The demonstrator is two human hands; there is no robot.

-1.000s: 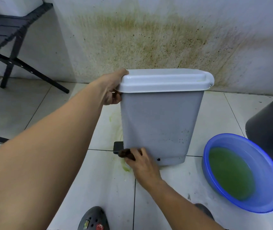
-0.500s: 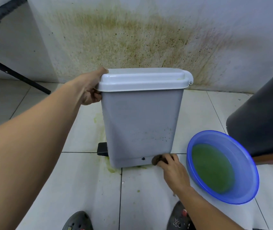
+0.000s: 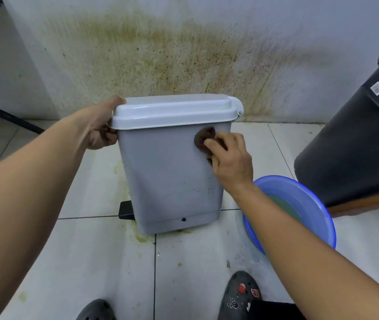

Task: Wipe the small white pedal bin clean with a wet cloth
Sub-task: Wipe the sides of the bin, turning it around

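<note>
The small white pedal bin [image 3: 170,181] stands on the tiled floor, lid closed, its black pedal [image 3: 125,210] sticking out at the lower left. My left hand [image 3: 100,128] grips the left end of the lid rim. My right hand [image 3: 230,158] presses a brown wet cloth [image 3: 203,139] against the upper right of the bin's near face, just under the lid. Small dark specks remain on the lower right of that face.
A blue basin [image 3: 299,199] of greenish water sits on the floor right of the bin. A large black bin [image 3: 356,146] stands at far right. The wall [image 3: 183,54] behind is stained yellow-brown. My two shoes [image 3: 241,294] show at the bottom edge.
My right hand has carried the cloth from the bin's bottom edge, first left to right, then up to the upper right of its face. The left hand keeps its hold on the lid.
</note>
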